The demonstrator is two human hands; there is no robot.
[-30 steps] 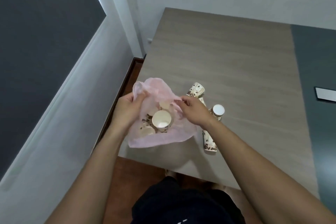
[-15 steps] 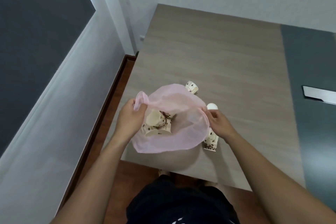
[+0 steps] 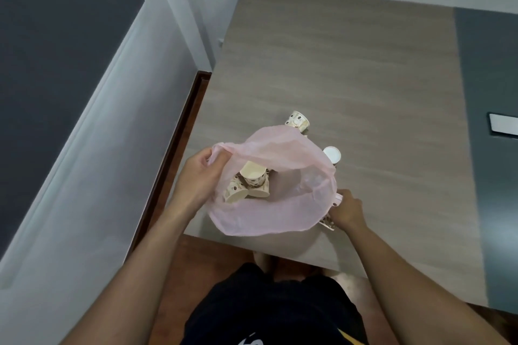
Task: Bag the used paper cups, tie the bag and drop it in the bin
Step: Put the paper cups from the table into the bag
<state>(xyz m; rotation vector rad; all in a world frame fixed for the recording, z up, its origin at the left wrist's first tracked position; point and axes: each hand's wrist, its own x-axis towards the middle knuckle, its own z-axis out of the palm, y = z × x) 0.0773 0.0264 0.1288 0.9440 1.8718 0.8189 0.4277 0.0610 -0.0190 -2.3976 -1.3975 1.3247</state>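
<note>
A thin pink plastic bag (image 3: 269,216) is held wide open over the near edge of the wooden table (image 3: 350,70). My left hand (image 3: 196,179) pinches the bag's left rim. My right hand (image 3: 346,210) grips its right rim. Inside the bag lie about three patterned paper cups (image 3: 251,183), tipped on their sides. One cup (image 3: 298,120) lies on the table just beyond the bag. Another cup (image 3: 332,154) stands to the bag's right. A third cup (image 3: 326,223) peeks out under my right hand. No bin is in view.
A white flat object (image 3: 503,124) lies on the dark grey strip at the table's right side. A white wall with a dark panel runs along the left. Brown floor shows between wall and table. My dark shorts fill the bottom of the view.
My hands have pulled apart, stretching the bag's mouth wide open. My right hand has moved right and nearer. The cups inside have shifted to the bag's left side.
</note>
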